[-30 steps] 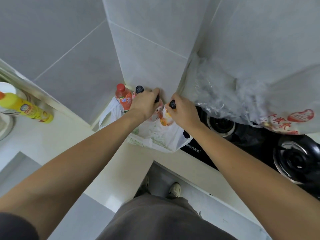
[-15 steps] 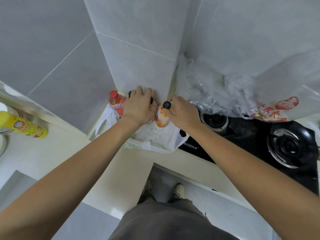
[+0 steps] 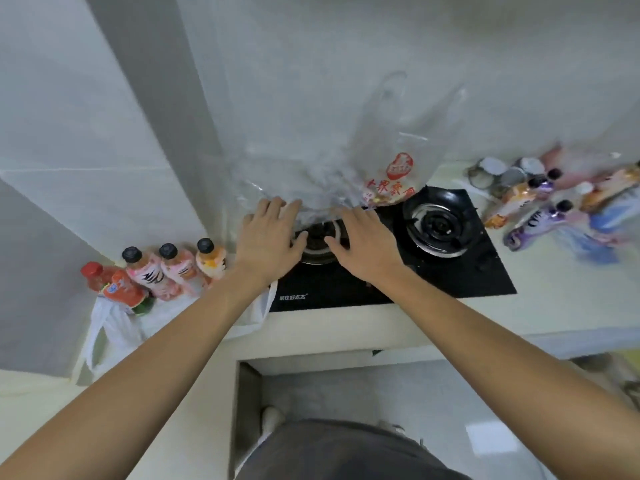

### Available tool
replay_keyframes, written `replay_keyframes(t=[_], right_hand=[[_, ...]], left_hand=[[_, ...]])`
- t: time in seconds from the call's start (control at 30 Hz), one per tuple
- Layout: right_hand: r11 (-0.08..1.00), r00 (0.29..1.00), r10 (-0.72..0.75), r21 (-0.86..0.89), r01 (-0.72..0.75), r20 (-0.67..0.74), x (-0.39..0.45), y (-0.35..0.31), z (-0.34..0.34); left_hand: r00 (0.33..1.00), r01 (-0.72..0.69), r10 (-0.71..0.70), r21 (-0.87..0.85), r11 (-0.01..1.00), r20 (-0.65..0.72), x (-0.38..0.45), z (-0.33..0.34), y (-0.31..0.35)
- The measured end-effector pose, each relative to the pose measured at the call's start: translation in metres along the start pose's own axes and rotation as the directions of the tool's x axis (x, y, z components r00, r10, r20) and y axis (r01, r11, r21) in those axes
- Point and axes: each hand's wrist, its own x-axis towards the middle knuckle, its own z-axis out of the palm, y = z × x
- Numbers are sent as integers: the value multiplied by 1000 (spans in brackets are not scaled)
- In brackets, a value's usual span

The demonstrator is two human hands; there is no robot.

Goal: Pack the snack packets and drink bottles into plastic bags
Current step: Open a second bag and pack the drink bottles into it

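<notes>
A clear plastic bag (image 3: 349, 157) with red print stands against the wall over the black stove (image 3: 446, 282). My left hand (image 3: 268, 233) and my right hand (image 3: 363, 240) hover side by side over the left burner, fingers spread, fingertips at the bag's lower edge and holding nothing. At the left corner, several drink bottles stand upright in a white plastic bag (image 3: 110, 323): a red-capped bottle (image 3: 110, 284) and three black-capped ones (image 3: 173, 268). More bottles and snack packets (image 3: 540, 206) lie on the counter at the right, blurred.
The right burner (image 3: 440, 223) sits near the loose bottles. Some round lids or jars (image 3: 498, 174) rest at the back right. The counter's front edge runs below the stove, with an open gap and floor beneath.
Both hands have let go of the bottles in the white bag and moved right to the clear bag over the stove. The view has swung right, revealing the items on the right counter.
</notes>
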Motion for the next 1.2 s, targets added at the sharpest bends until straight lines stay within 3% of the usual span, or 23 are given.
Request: replay_keyframes(t=[0.3, 0.47, 0.6, 0.8, 1.2], right_hand=[[966, 957, 256, 7, -257, -138, -143, 213, -68], [927, 928, 344, -105, -359, -141, -227, 329, -106], [887, 886, 441, -81, -455, -146, -268, 401, -131], [834, 831, 534, -66, -548, -157, -281, 492, -148], [816, 816, 565, -62, -574, -119, -205, 684, -146]], left_hand=[[970, -241, 242, -10, 970, 20, 49, 40, 253], [938, -341, 344, -71, 937, 40, 67, 68, 404], [912, -399, 407, -117, 909, 52, 83, 83, 494], [899, -419, 431, -139, 897, 74, 124, 117, 579], [897, -407, 432, -204, 890, 97, 281, 210, 682]])
